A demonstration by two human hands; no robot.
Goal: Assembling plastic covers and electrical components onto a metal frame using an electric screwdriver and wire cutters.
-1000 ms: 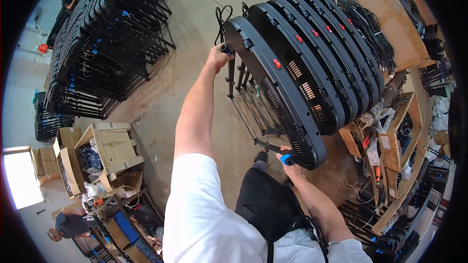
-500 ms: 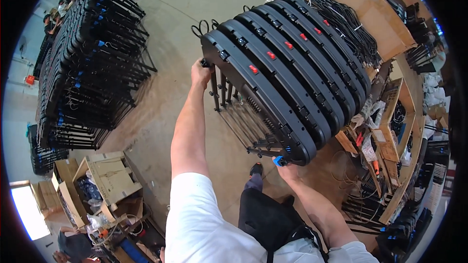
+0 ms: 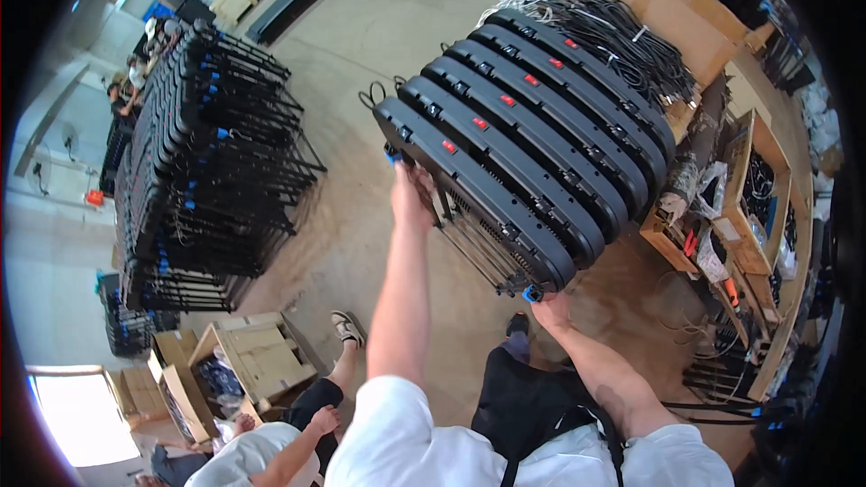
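Several black machines that look like folding treadmills stand on edge in a tight row, each with a red rocker switch [image 3: 530, 79] on its rounded housing. Both my hands are on the nearest machine [image 3: 483, 182]. My left hand [image 3: 413, 197] grips its left end, close to a blue-tipped fitting [image 3: 394, 156]; some fingers are hidden. At its lower right end, my right hand [image 3: 552, 311] is closed around a corner beside a blue fitting [image 3: 532, 294]. Thin black frame tubes [image 3: 474, 257] reach down under the housing between my hands.
A long row of similar machines [image 3: 194, 180] stands at left, with people beyond it. Another person [image 3: 262, 455] is close by at lower left, near open cartons [image 3: 262, 356]. Bundled cables [image 3: 622, 45] lie behind my row; a wooden crate [image 3: 767, 189] stands at right.
My view has swung, so the left row sits further right. A person has come into view at lower left. Both hands stay on the nearest machine; my left arm looks more upright.
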